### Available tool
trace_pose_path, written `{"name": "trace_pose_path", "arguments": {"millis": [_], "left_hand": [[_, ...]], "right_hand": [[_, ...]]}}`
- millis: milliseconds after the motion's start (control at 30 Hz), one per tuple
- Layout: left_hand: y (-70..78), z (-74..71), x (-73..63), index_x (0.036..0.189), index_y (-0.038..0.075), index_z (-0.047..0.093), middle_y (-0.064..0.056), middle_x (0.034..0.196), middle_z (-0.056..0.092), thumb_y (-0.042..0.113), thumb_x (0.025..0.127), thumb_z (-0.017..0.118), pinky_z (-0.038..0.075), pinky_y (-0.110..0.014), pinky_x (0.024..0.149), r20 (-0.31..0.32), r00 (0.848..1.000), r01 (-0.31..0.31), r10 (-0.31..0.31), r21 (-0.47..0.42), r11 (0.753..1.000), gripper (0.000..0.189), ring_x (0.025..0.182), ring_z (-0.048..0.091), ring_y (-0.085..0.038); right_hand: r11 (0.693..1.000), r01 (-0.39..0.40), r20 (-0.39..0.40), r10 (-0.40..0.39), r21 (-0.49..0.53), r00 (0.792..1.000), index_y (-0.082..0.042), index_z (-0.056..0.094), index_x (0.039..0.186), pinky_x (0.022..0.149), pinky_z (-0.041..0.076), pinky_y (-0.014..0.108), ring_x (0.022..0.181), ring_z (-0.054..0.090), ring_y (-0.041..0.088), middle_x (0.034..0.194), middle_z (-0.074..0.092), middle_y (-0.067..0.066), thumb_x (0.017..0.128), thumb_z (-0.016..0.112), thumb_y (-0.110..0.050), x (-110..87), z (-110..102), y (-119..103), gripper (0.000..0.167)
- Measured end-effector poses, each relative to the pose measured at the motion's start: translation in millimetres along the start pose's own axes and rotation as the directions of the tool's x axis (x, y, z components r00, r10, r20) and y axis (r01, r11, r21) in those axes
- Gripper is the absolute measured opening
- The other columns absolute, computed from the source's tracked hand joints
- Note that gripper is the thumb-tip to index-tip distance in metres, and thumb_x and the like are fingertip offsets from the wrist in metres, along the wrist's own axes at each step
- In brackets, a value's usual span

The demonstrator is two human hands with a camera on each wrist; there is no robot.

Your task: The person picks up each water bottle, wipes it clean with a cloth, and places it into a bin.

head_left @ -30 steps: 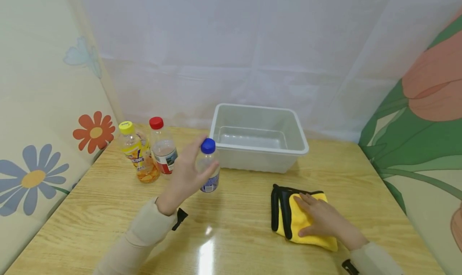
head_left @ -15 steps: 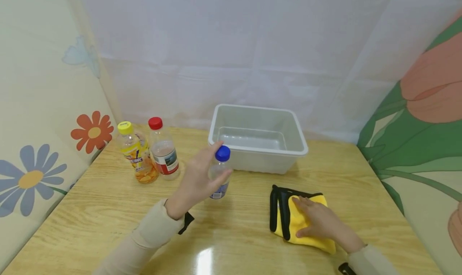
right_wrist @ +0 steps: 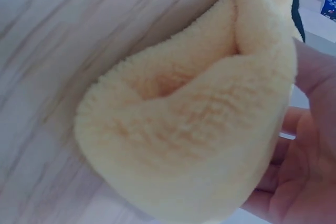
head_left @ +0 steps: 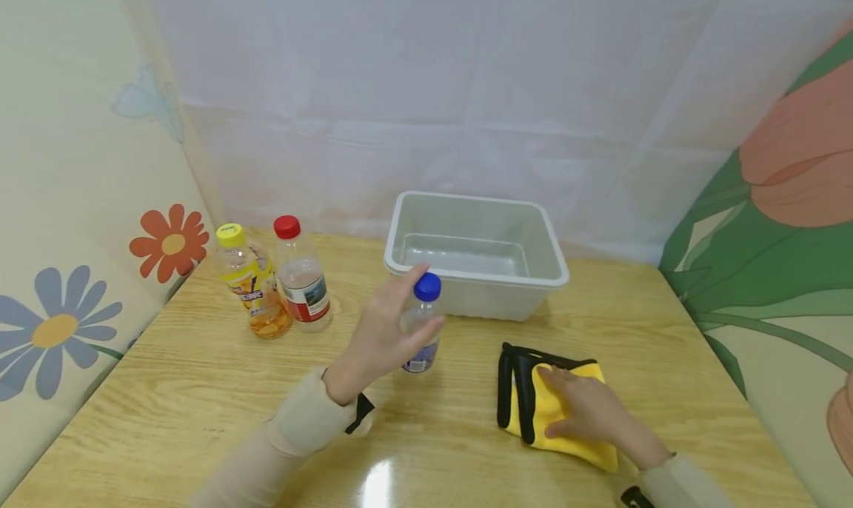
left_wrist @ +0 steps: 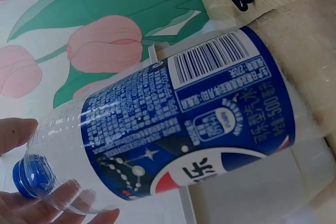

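In the head view my left hand [head_left: 383, 334] holds a clear plastic bottle [head_left: 421, 361] with a blue cap [head_left: 427, 286]. The bottle is upright, in front of the grey bin. Up close in the left wrist view, thumb and fingers surround its neck, and its blue label [left_wrist: 184, 114] carries a barcode. A folded yellow cloth [head_left: 586, 452] with black edging lies on the table at the right. My right hand [head_left: 589, 412] rests on top of that cloth, thumb spread from the fingers. The right wrist view shows the cloth's fuzzy fold [right_wrist: 184, 129] beside my palm.
A grey plastic bin [head_left: 476, 279] stands at the back of the wooden table [head_left: 200, 426]. At the left are a yellow-capped bottle [head_left: 256, 293] with orange contents and a red-capped bottle [head_left: 304, 289]. A white sheet [head_left: 433, 86] hangs behind the table.
My left hand has moved right and slightly nearer with the blue-capped bottle, away from the two other bottles. My right hand stays on the cloth.
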State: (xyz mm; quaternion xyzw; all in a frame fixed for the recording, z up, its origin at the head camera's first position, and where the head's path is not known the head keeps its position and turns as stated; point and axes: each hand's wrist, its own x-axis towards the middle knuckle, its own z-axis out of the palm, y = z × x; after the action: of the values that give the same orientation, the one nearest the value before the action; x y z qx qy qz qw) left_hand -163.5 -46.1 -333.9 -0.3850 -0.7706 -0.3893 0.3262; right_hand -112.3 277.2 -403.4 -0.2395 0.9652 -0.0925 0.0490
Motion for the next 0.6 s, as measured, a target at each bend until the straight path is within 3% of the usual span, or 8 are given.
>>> {"name": "trace_pose_path", "arguments": {"millis": [200,333,433,500,600], "left_hand": [[2.8,3.4,2.2,0.125,-0.009,0.042,-0.020,0.110,0.059,0.015,0.075,0.072,0.049,-0.037,0.087,0.014,1.000,0.007,-0.007,-0.014,1.000,0.063,0.100,0.057,-0.028],[3.8,4.3,1.5,0.126,-0.010,0.039,-0.021,0.111,0.058,0.013,0.073,0.074,0.049,-0.037,0.088,0.008,0.999,0.049,-0.049,-0.022,0.999,0.068,0.101,0.057,-0.028],[3.3,4.7,0.1,0.126,-0.010,0.037,-0.021,0.110,0.058,0.013,0.072,0.076,0.049,-0.038,0.089,0.005,0.996,0.085,-0.085,-0.037,0.996,0.070,0.101,0.057,-0.029],[2.5,4.8,-0.7,0.124,-0.009,0.038,-0.020,0.108,0.059,0.015,0.072,0.076,0.049,-0.039,0.087,0.006,0.995,0.100,-0.099,-0.052,0.994,0.069,0.099,0.058,-0.029],[0.0,5.2,-1.5,0.121,-0.008,0.041,-0.018,0.106,0.059,0.017,0.072,0.076,0.050,-0.040,0.086,0.010,0.995,0.097,-0.096,-0.067,0.993,0.065,0.098,0.058,-0.028]], "right_hand": [[1.000,0.010,0.002,-0.010,-0.016,1.000,0.008,0.053,0.119,0.077,0.050,0.052,0.094,0.058,0.043,0.114,0.055,0.031,0.059,0.080,-0.041,0.7,-1.8,-4.9,0.082],[0.999,0.031,-0.006,-0.031,-0.033,1.000,0.006,0.055,0.117,0.074,0.052,0.048,0.089,0.061,0.037,0.110,0.059,0.026,0.060,0.080,-0.037,-0.3,-2.4,-9.2,0.075],[0.998,0.047,-0.014,-0.048,-0.041,0.999,0.005,0.057,0.114,0.064,0.053,0.039,0.072,0.061,0.022,0.096,0.066,0.016,0.062,0.080,-0.032,-0.7,-1.4,-11.5,0.068],[0.998,0.050,-0.019,-0.051,-0.043,0.999,0.003,0.058,0.112,0.055,0.049,0.032,0.060,0.053,0.012,0.080,0.064,0.005,0.063,0.080,-0.028,-0.6,-0.7,-12.7,0.063],[0.997,0.042,-0.048,-0.045,-0.059,0.998,0.001,0.060,0.107,0.049,0.043,0.027,0.055,0.043,0.007,0.068,0.058,-0.002,0.063,0.079,-0.024,-0.9,-0.1,-15.5,0.054]]}}
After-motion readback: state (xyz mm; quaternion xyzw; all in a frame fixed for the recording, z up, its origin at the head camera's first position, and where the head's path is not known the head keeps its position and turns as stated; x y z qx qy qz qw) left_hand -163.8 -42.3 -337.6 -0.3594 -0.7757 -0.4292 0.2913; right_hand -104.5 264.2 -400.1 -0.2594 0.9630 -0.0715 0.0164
